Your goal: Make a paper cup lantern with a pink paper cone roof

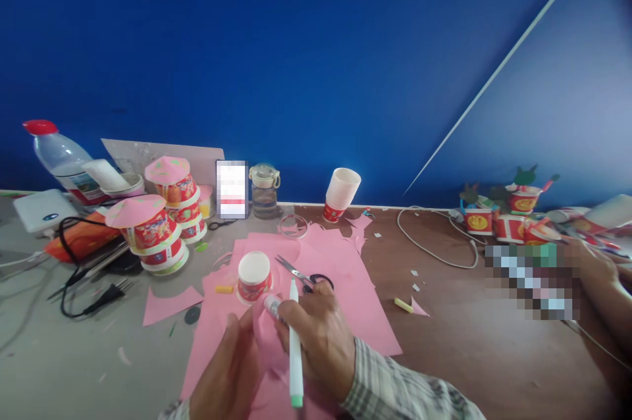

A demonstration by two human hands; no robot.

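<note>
Pink paper sheets (355, 315), overlapping and ragged at the far edge, cover the middle of the desk.

Head view: left hand (230, 367) at lower centre, fingers nearly straight, thumb and fingertips closed on a curved piece of thin pink paper (271, 347). This piece sits above the sheets, between the two hands. Right hand (323, 338): fingers curled closed around a short white cylindrical stick (271, 305), its end against the curved piece. A long white marker with green ends (295, 354) is also carried in this hand, lying across the thumb side; exact grip cannot be told.

Just beyond the fingertips, a red-and-white paper cup (255, 278) stands on the sheets. Black-handled metal scissors (296, 272) lie to its right, blades slightly apart, handles close by the right knuckles. Small orange-yellow stick (224, 289) left of the cup.

Left side: two stacks of red printed cups (151, 232) topped with pink paper cones (135, 210). Far right: a co-worker's hand (592, 268), partly behind blurring.
</note>
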